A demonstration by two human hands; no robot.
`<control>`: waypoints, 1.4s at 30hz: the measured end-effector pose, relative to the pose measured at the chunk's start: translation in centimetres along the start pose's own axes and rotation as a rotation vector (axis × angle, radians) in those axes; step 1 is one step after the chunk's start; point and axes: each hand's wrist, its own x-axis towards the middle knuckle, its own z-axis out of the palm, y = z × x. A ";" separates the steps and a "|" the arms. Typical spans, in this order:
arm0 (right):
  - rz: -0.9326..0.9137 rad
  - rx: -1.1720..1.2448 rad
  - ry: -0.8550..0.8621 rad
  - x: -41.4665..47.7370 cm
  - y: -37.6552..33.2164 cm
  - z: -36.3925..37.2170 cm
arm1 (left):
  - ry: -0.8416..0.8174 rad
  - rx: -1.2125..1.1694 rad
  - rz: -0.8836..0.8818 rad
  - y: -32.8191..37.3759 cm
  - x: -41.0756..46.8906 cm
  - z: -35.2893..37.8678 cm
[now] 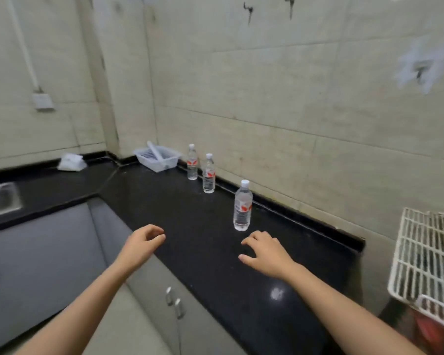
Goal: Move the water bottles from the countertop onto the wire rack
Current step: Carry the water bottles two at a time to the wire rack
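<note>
Hands above black stone countertop [190,226], both empty.
Nearest clear plastic water bottle [242,206] stands just above the half-open right hand [265,253], apart; left hand [144,242] loosely curled, frame centre.

No text, brand name or number can be read anywhere. A white wrap-around label with a red mark is borne by each of the three clear plastic water bottles with white caps: the nearest bottle [242,206], the middle bottle [208,174] and the farthest bottle [192,162]. The print on these labels is too small and blurred to be made out, and only the red shape can be told.
</note>
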 end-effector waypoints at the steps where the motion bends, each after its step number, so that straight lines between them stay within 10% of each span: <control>1: -0.014 0.016 -0.016 1.2 -1.7 0.8 | 0.029 -0.007 -0.028 -1.7 -0.2 -2.1; 20: -0.141 0.146 -0.181 22.3 -14.0 9.5 | 0.252 -0.094 -0.347 -17.5 4.9 -12.2; 42: 0.347 0.609 -0.049 48.2 -3.9 14.6 | -0.130 -0.014 -0.364 -22.3 36.5 -3.6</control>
